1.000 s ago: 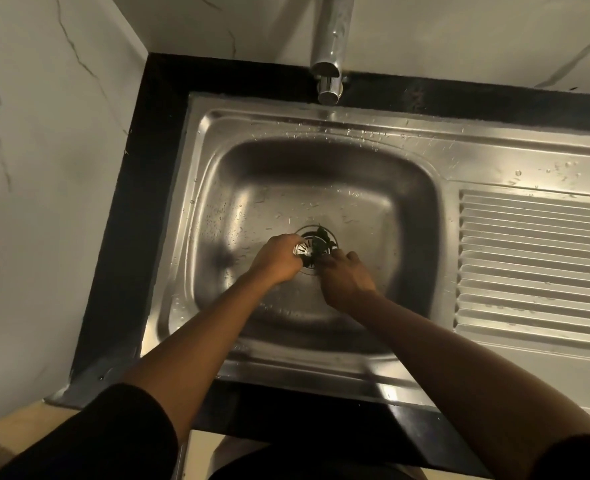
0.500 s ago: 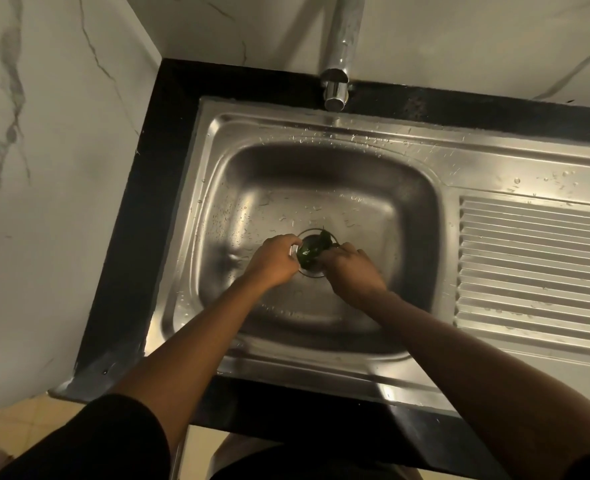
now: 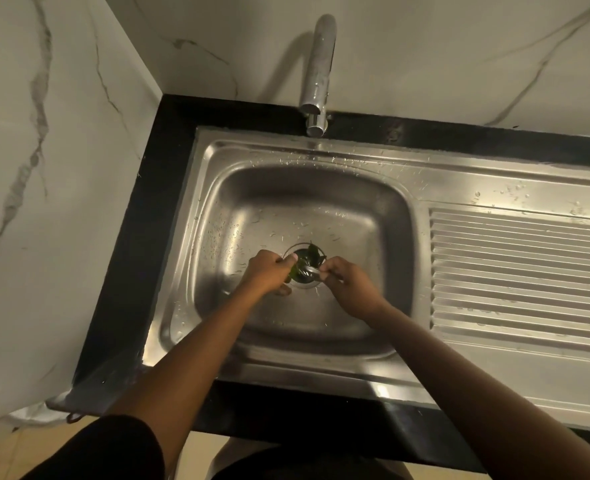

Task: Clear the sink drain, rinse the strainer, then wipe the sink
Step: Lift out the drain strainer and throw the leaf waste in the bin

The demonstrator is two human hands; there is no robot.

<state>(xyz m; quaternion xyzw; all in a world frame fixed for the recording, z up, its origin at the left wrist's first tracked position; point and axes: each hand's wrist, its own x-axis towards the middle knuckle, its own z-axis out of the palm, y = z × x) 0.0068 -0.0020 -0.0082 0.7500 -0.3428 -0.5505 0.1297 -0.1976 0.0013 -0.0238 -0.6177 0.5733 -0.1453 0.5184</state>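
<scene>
The steel sink basin (image 3: 366,216) is wet with droplets. In its middle, the drain (image 3: 302,251) holds dark green leaves (image 3: 311,255). My left hand (image 3: 269,273) reaches in from the left, fingers pinched at the drain's edge with a green leaf against them. My right hand (image 3: 350,284) comes from the right, its fingertips closed on the small metal strainer (image 3: 312,270), which sits tilted over the drain's near side. Both hands hide the near rim of the drain.
A chrome tap (image 3: 319,74) stands at the back, its spout over the sink's rear rim, with no water running. A ribbed draining board (image 3: 518,275) lies to the right. A black counter (image 3: 141,237) frames the sink, with marble walls behind and to the left.
The strainer has passed from my left fingers towards my right fingertips. More of the green leaves now show in the drain. My head has pulled back, so more of the tap shows.
</scene>
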